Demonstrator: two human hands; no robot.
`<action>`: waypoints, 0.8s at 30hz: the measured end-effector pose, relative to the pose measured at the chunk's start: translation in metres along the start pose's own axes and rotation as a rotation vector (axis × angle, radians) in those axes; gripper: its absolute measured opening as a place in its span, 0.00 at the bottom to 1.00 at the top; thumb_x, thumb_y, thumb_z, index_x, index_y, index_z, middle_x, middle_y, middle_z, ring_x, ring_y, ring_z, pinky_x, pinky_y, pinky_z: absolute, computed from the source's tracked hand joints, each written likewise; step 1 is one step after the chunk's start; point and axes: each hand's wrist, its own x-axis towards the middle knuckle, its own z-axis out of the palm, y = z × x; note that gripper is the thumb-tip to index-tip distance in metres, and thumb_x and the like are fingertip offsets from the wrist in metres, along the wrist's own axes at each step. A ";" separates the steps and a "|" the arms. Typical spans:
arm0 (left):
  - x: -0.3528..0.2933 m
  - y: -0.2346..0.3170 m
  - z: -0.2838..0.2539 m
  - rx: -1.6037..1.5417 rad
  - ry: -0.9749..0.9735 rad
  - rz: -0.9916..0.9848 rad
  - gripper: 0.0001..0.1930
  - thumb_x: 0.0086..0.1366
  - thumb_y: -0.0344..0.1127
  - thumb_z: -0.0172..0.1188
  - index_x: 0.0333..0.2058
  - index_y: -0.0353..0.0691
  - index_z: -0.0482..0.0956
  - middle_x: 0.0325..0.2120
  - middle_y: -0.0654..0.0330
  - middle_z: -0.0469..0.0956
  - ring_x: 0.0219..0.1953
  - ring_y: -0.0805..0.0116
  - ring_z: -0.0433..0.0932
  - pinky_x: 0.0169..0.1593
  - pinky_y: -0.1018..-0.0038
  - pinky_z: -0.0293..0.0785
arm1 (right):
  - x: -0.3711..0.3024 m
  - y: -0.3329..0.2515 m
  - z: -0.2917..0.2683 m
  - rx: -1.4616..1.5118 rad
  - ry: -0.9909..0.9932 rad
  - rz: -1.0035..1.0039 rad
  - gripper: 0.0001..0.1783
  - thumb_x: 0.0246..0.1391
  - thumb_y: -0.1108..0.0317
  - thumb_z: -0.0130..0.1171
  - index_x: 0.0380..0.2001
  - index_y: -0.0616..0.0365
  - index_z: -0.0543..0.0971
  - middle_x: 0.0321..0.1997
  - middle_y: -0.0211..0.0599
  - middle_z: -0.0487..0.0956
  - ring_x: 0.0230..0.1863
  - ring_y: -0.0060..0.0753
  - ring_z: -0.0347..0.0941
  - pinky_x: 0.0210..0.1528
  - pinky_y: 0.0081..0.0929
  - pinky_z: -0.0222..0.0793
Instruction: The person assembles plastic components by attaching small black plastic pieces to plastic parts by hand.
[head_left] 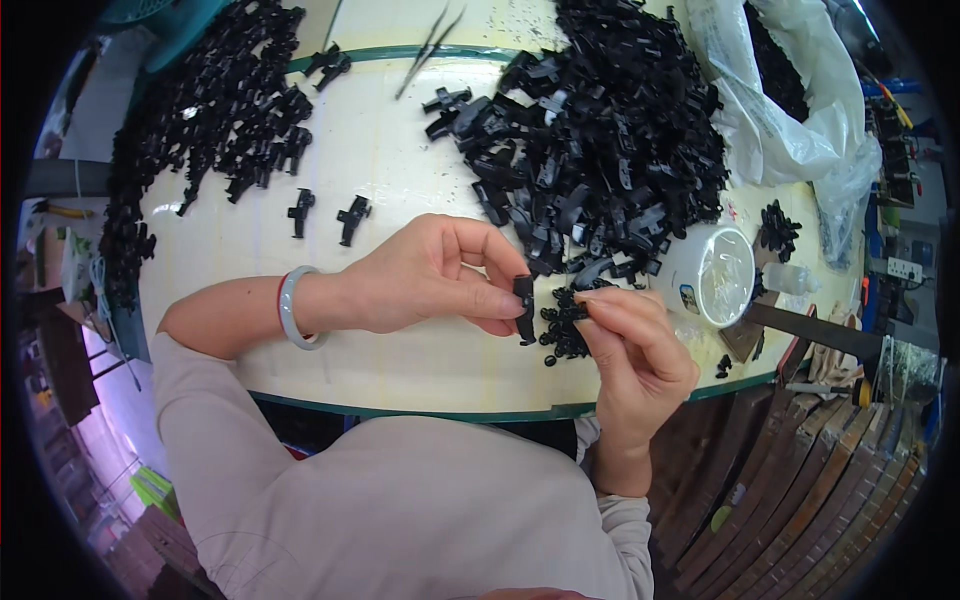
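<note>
My left hand [440,280] pinches an elongated black plastic part [525,312] upright between thumb and fingers. Just to its right, my right hand [640,350] has thumb and forefinger closed on a small black piece [580,309], partly hidden by the fingertips. The two pieces are apart. Beneath and between my hands lies a little pile of tiny black parts [565,338]. Beyond them rises a large heap of loose black plastic parts [620,130]. Two black clip-like parts lie singly past my left wrist, one of them a cross-shaped part [352,220].
Many black parts [230,110] spread over the table's far left. Tweezers [430,50] lie at the back. On the right are a white round tub [710,275], a clear plastic bag [770,110] and a small clear bottle [790,278]. The table's green edge [420,411] runs before me.
</note>
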 end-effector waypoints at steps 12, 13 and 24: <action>0.004 -0.008 -0.003 -0.010 -0.022 0.014 0.12 0.61 0.25 0.56 0.44 0.30 0.73 0.35 0.55 0.78 0.36 0.70 0.79 0.43 0.75 0.76 | 0.000 0.006 0.016 -0.079 0.016 -0.103 0.12 0.38 0.82 0.65 0.32 0.63 0.80 0.32 0.38 0.80 0.30 0.31 0.71 0.33 0.21 0.65; 0.004 -0.009 -0.003 -0.008 -0.035 0.023 0.12 0.61 0.24 0.56 0.44 0.30 0.73 0.35 0.54 0.79 0.36 0.69 0.79 0.43 0.75 0.76 | 0.000 0.005 0.016 -0.111 0.009 -0.126 0.13 0.38 0.82 0.65 0.32 0.62 0.80 0.32 0.38 0.80 0.30 0.32 0.71 0.32 0.22 0.65; 0.006 -0.007 -0.002 -0.004 -0.020 0.006 0.11 0.60 0.24 0.56 0.42 0.29 0.73 0.35 0.53 0.79 0.36 0.68 0.79 0.43 0.74 0.76 | 0.003 0.003 0.018 -0.183 -0.011 -0.194 0.13 0.37 0.80 0.66 0.32 0.63 0.80 0.31 0.38 0.80 0.29 0.33 0.71 0.31 0.23 0.65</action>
